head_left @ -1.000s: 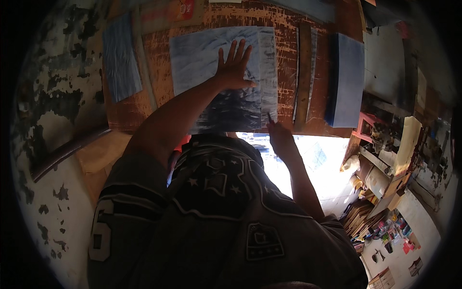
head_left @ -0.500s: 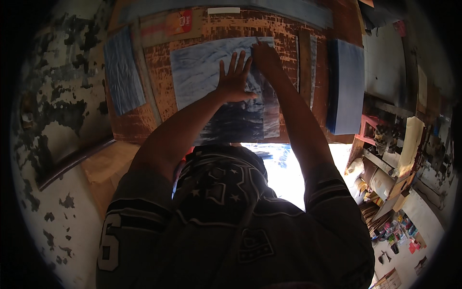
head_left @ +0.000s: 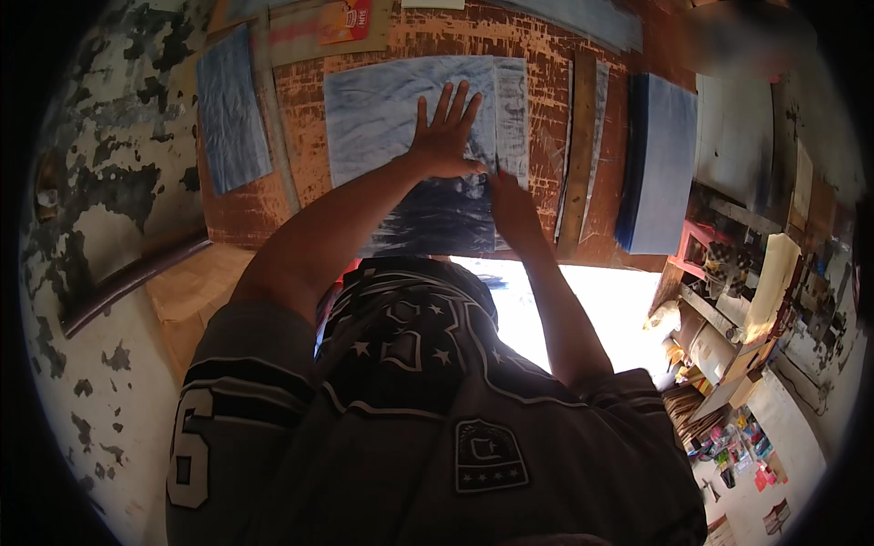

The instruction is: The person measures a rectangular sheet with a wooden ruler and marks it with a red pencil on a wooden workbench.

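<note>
A blue, cloudy-patterned sheet lies flat on a worn brown work table, darker toward its near edge. My left hand presses on it with the fingers spread and the thumb pointing right. Just right of that thumb, my right hand is closed around a thin, dark, knife-like tool, its tip against the sheet. Above the tool, a straight line sets off a narrow, paler strip along the sheet's right side. My fist hides most of the tool.
A brown wooden straightedge lies to the right, over another narrow blue strip. Farther right stands a thick stack of blue sheets. To the left are a blue piece and a long thin bar. A red-orange packet sits at the back.
My right hand has drawn the tool from the sheet's far edge toward me, and a straight line now shows behind it. My left hand stays spread in nearly the same place.
</note>
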